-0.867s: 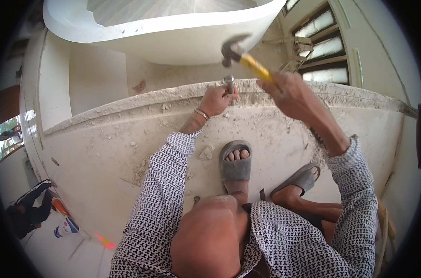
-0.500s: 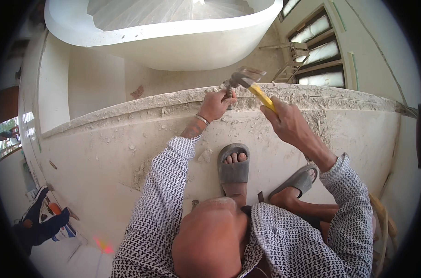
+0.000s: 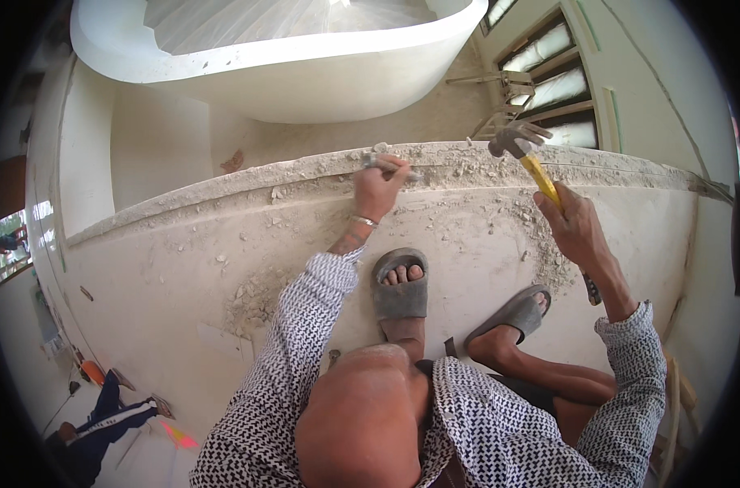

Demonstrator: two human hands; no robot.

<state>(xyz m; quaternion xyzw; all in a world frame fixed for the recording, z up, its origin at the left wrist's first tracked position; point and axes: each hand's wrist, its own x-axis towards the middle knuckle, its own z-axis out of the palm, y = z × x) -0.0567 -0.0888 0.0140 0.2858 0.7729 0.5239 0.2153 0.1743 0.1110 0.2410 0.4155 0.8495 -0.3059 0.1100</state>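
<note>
Left hand [image 3: 376, 195] closed round grey rod-shaped metal chisel [image 3: 378, 163], over rough concrete ledge edge [image 3: 305, 176] | right hand [image 3: 579, 228] gripping yellow-handled steel claw hammer [image 3: 541, 174] mid-handle (for control, I'd guess)

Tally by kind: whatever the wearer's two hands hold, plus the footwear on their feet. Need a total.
Hammer: 1, in the right hand
Metal rod, chisel-like: 1, in the left hand
Grey sandals: 2, one on each foot
Total: 4
</note>
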